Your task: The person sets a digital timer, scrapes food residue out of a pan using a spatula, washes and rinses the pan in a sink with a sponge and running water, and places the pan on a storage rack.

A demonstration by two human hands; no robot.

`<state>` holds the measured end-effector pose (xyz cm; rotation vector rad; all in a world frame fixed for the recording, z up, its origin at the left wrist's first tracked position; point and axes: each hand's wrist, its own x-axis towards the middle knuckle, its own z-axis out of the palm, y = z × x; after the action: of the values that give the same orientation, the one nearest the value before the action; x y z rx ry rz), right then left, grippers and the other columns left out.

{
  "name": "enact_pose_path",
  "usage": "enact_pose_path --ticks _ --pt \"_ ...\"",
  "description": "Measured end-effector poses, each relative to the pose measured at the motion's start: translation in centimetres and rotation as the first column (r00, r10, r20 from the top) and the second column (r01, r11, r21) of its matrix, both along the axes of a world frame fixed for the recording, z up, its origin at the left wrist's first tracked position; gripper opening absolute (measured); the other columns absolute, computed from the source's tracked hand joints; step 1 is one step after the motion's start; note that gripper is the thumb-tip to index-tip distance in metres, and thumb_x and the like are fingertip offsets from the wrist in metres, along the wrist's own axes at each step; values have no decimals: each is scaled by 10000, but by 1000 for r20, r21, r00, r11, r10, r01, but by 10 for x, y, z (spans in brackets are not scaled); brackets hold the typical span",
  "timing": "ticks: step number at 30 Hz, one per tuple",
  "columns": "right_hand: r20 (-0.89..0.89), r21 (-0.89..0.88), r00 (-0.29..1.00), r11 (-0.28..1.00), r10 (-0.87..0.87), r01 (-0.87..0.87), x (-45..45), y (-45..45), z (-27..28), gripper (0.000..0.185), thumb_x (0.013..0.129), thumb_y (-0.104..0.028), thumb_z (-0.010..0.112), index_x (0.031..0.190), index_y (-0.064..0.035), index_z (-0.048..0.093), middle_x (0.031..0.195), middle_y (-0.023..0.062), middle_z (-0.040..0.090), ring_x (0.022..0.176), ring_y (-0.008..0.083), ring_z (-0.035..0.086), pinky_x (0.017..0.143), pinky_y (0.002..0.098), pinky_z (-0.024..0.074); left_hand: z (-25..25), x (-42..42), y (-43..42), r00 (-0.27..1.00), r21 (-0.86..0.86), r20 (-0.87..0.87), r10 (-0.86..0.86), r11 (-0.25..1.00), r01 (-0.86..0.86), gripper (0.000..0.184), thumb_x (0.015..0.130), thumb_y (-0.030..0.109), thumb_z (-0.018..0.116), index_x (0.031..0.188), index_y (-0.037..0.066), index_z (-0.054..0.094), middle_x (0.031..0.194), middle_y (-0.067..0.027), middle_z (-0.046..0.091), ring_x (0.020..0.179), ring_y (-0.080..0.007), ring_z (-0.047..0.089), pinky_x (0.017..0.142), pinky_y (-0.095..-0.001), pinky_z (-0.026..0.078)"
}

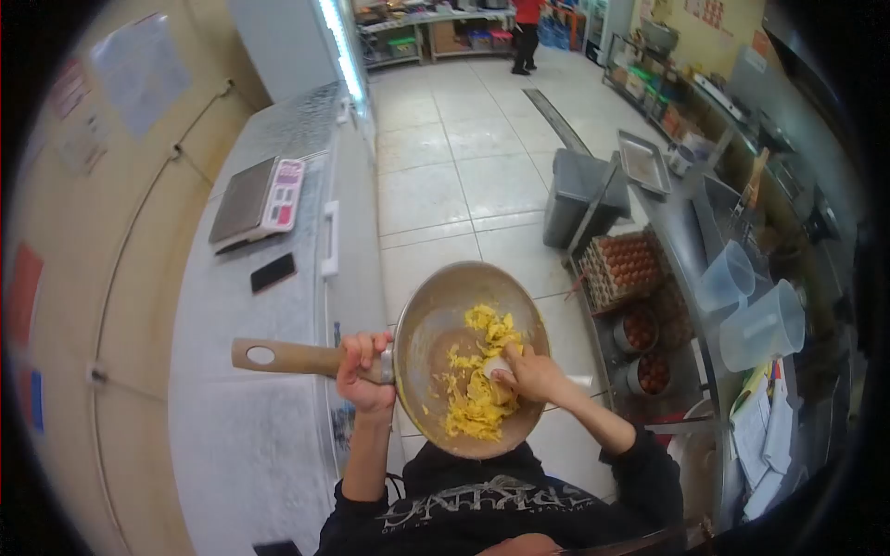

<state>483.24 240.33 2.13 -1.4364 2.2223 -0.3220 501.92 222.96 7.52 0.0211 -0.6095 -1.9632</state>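
Observation:
My left hand (364,371) is closed around the brown handle of a frying pan (422,334), close to where it meets the bowl. The pan is held up in front of my body, its inside facing me. Yellow scrambled egg (477,419) lies in clumps across the middle and lower part of the pan. Inside the pan, my right hand (533,373) has its fingers closed on a small white utensil (496,367), which touches the egg. My fingers partly cover this utensil, so its exact kind is unclear.
To the left, a counter (250,417) bears a kitchen scale (255,206) and a phone (273,272). On the right stand a grey bin (579,190), egg trays (626,269) and plastic measuring jugs (765,329) on a steel counter. A person in red (527,28) stands far back.

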Motion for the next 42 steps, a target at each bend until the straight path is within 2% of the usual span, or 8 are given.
enact_pose_path --ticks 5,11,17,24,28,37,40,42 --pt "-159 -307 948 927 -274 216 -117 -145 36 472 823 -423 455 1105 -61 343 882 271 480 708 417 545 605 455 461 -5 -130 -91 988 -47 39 -152 987 153 245 791 195 491 616 126 335 575 22 336 707 -170 435 817 -364 349" --pt "-13 198 962 942 -274 271 -263 -201 -24 594 802 -519 436 1155 -46 368 925 286 523 829 409 544 751 448 431 -31 -272 -211 991 33 30 -131 991 130 249 806 207 477 617 133 333 576 19 341 675 -172 417 819 -362 349" --pt "198 -262 968 943 -153 203 -430 -344 23 630 662 -73 615 1204 -74 294 1055 245 400 928 396 500 793 411 412 -22 -444 -298 986 -104 61 -156 981 162 236 784 163 492 615 123 333 575 8 344 677 -175 405 806 -355 326" --pt "-64 -442 982 887 -180 134 -637 -378 40 396 746 -101 489 1137 -163 463 906 134 539 725 307 579 649 379 459 8 -636 -390 959 -50 83 -272 960 277 267 817 201 459 602 134 316 569 20 317 670 -154 397 802 -349 335" --pt "-440 -288 795 904 -417 315 -756 -419 8 382 774 -122 457 1130 -261 469 957 105 542 652 259 594 520 361 461 1 -791 -436 889 -58 87 -449 889 455 265 816 190 462 600 131 322 568 15 320 674 -157 401 805 -349 337" --pt "-334 -121 573 637 -749 761 -898 -400 -11 359 767 -97 442 1110 -199 436 956 127 515 586 295 581 482 365 459 11 -1090 -485 646 -176 85 -759 626 759 233 811 177 471 625 122 341 565 17 335 683 -163 412 829 -355 345" --pt "-362 -373 179 318 -915 871 -988 -415 -2 397 750 -85 474 1126 -198 413 898 139 528 618 290 592 484 368 458 7 -1172 -477 523 -215 78 -849 498 840 246 809 189 477 618 128 334 566 17 339 682 -163 410 828 -355 344" --pt "-377 -239 200 304 -905 922 -1014 -417 -37 394 734 -106 500 1107 -206 428 878 142 533 631 291 592 490 371 458 0 -1221 -479 469 -199 81 -880 447 872 252 810 194 476 615 130 331 566 17 340 683 -162 409 826 -355 342"
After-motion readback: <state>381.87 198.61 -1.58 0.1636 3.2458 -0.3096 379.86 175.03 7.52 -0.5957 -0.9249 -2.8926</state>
